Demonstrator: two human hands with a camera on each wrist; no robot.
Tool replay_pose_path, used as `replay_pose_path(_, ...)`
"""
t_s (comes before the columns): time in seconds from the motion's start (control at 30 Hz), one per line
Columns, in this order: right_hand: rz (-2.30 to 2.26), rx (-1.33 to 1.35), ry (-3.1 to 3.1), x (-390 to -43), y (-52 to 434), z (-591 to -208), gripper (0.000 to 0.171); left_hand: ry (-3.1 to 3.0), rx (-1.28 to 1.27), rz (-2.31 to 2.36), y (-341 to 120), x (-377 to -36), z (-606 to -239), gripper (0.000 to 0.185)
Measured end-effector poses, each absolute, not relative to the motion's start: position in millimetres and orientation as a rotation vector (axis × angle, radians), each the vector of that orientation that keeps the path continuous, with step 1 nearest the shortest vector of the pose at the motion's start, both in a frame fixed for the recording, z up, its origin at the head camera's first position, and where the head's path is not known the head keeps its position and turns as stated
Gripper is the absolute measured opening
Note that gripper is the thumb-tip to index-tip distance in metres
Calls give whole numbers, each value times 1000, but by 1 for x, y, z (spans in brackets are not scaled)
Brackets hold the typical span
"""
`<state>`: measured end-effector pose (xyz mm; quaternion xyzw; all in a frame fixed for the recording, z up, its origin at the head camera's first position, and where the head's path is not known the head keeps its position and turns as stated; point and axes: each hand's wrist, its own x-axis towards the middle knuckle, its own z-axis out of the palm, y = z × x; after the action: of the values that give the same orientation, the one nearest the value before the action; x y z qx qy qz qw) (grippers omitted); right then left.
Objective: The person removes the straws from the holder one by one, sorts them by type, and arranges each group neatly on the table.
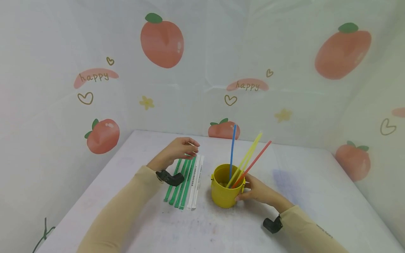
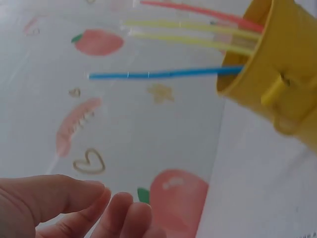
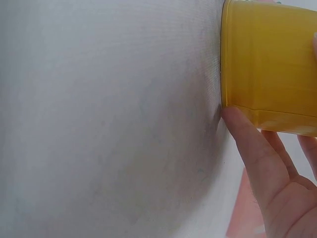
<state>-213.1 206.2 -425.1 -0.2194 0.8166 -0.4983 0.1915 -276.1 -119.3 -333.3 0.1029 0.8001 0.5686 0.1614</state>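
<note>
Yellow bucket (image 1: 224, 191), smooth glossy plastic, stands at centre frame in the head view on the white table (image 1: 316, 196); the right hand (image 1: 255, 191) curls round its side, its fingertips (image 3: 237, 124) shown pressing the base only by the right wrist view. Backdrop (image 1: 95, 76) reads "happy". Left hand (image 1: 178, 149) pinches a thin straw above the green and white wrapped straws (image 1: 186, 182); loose straws (image 1: 243, 158) lean in the bucket.

Bright, even, soft light fills all three views, with only faint shadows on the table (image 1: 284, 218). The head view bends at its edges; both wrist views are blurred up close.
</note>
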Motion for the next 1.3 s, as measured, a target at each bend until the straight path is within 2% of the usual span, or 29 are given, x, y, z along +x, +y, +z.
replay_pose_path(0.23,-1383,-608,2306,-213,206,-425,93,2227,457,1658,-95,-260,-323,23)
replay_pose_path(0.57,-1386,-620,2324,-212,207,-424,90,2160,549,1739,-63,-243,-320,20)
replay_pose_path(0.83,-1396,-621,2309,-212,207,-426,91,2148,528,1799,-42,-238,-324,22)
replay_pose_path(1.3,-1400,-635,2300,-214,205,-426,92,2203,396,1801,-23,-257,-335,27)
